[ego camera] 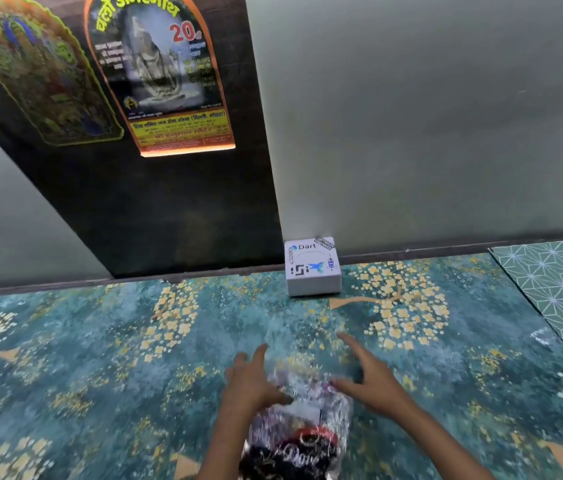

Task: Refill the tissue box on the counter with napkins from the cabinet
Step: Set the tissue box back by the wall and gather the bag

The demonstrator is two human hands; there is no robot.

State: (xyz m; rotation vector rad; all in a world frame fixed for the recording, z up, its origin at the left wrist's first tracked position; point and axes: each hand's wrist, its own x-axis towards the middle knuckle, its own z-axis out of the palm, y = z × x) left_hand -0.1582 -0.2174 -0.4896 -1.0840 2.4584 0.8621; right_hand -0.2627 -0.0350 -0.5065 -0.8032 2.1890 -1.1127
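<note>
A clear plastic napkin packet (302, 431) with dark and red print lies on the patterned counter near the bottom middle, blurred by motion. My left hand (252, 382) rests on its upper left side, fingers spread, thumb on the plastic. On the packet's upper right my right hand (368, 372) touches the plastic with its thumb, fingers stretched out. A small white tissue box (311, 268) with "Dart" print stands at the back of the counter against the wall, well beyond both hands. I cannot tell if either hand grips the packet.
The counter (100, 358) is covered in a teal sheet with yellow flower print. A green geometric mat (557, 282) lies at the right. A dark cabinet panel (155, 202) with two posters hangs on the grey wall behind.
</note>
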